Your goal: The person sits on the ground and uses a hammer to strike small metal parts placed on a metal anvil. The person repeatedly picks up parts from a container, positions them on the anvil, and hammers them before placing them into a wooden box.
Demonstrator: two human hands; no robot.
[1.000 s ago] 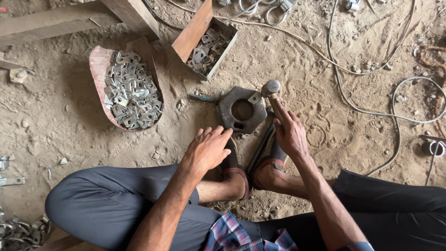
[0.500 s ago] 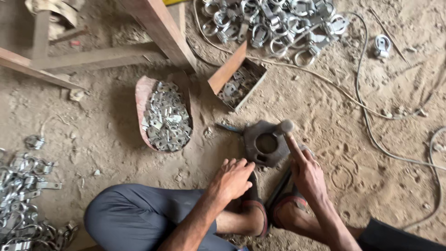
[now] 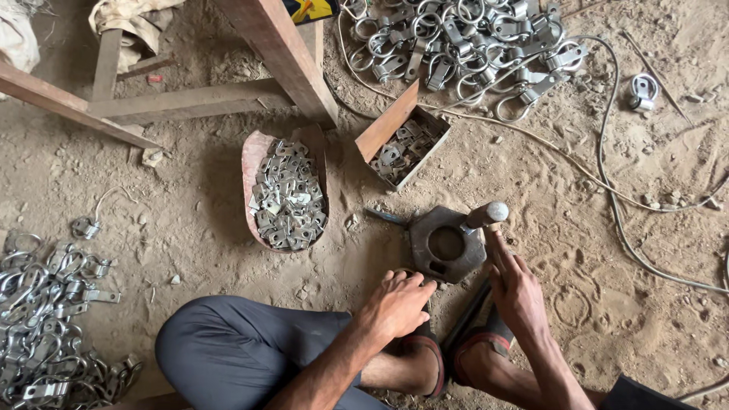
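L clamp pile (image 3: 45, 319) cut by edge | hammer handle (image 3: 467, 315) hidden btw feet

Steel block (image 3: 446, 244) by the right hand (image 3: 519, 292) is looking dull, dark and pitted, while the hammer head (image 3: 488, 214) is showing a smoother, brighter face. Stamped brackets (image 3: 287, 205) in the rusty-looking tray (image 3: 255, 156) and the clamps (image 3: 463, 42) up top are reading as bright zinc-plated metal, slightly glossy. Timber frame (image 3: 277, 53) is looking rough-sawn and matt; ground (image 3: 190, 228) is looking like loose, gritty dirt, and the left hand (image 3: 395, 304) is resting on what's probably a rubber sandal (image 3: 427, 351).
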